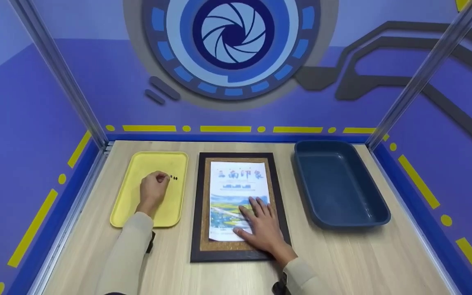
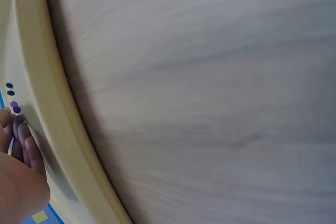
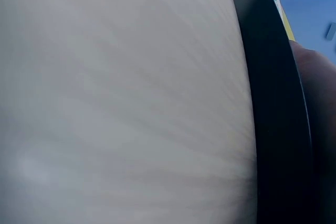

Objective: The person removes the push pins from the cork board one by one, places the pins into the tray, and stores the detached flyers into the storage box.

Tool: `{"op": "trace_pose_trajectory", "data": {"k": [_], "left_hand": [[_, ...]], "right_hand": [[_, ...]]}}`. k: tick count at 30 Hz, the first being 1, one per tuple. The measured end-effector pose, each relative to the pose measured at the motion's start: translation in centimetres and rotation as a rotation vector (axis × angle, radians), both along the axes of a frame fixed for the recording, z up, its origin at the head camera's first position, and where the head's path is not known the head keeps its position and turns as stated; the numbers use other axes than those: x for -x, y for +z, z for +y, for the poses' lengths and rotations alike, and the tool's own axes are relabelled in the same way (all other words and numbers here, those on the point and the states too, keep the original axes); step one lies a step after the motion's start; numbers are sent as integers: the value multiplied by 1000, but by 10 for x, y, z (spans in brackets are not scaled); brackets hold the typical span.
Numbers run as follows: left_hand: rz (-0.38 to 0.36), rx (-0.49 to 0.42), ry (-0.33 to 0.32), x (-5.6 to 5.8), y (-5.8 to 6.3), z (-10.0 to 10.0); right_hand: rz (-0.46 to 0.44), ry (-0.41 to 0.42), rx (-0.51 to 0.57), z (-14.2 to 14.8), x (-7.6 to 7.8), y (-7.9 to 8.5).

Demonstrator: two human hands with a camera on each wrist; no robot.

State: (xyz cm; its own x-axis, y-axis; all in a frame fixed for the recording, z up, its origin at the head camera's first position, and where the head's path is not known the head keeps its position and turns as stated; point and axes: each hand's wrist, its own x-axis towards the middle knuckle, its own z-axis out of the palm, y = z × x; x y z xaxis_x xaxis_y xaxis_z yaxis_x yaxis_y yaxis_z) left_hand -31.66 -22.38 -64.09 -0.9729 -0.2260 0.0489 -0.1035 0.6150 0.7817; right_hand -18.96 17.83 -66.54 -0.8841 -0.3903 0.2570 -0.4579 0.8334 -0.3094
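In the yellow tray [image 1: 131,211], my left hand [image 1: 153,189] bends its fingers, with thumb and forefinger close together. Its fingertips are right beside several small dark pieces [image 1: 174,178], which look like pins with round heads. The left wrist view shows purple pieces [image 2: 16,107] at the fingertips; whether one is pinched is hidden. My right hand [image 1: 264,229] lies with spread fingers on the lower right of a printed landscape poster [image 1: 225,209]. That sheet lies on a cork board [image 1: 219,246] with a dark frame [image 1: 195,229].
A deep dark blue bin [image 1: 338,188] stands to the right of the board. All these things are on a light wood table [image 1: 170,262]. Blue-purple panels [image 1: 109,90] with metal posts [image 1: 57,65] enclose its back and sides.
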Motion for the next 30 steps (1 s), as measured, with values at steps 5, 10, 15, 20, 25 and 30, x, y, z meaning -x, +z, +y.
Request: {"op": "trace_pose_trajectory", "data": {"k": [5, 10, 15, 20, 25, 30], "left_hand": [[-20, -26, -10, 1, 0, -1], [-65, -70, 1, 0, 4, 0], [-45, -130, 53, 4, 15, 7], [84, -127, 43, 11, 31, 27], [180, -129, -50, 11, 48, 50], [160, -122, -143, 1, 60, 76]], "right_hand": [[-2, 1, 5, 0, 1, 0], [1, 18, -10, 0, 2, 2], [-19, 39, -31, 1, 1, 8], [-35, 50, -73, 2, 1, 15], [-23, 52, -113, 1, 3, 15], [-12, 68, -88, 2, 7, 16]]}}
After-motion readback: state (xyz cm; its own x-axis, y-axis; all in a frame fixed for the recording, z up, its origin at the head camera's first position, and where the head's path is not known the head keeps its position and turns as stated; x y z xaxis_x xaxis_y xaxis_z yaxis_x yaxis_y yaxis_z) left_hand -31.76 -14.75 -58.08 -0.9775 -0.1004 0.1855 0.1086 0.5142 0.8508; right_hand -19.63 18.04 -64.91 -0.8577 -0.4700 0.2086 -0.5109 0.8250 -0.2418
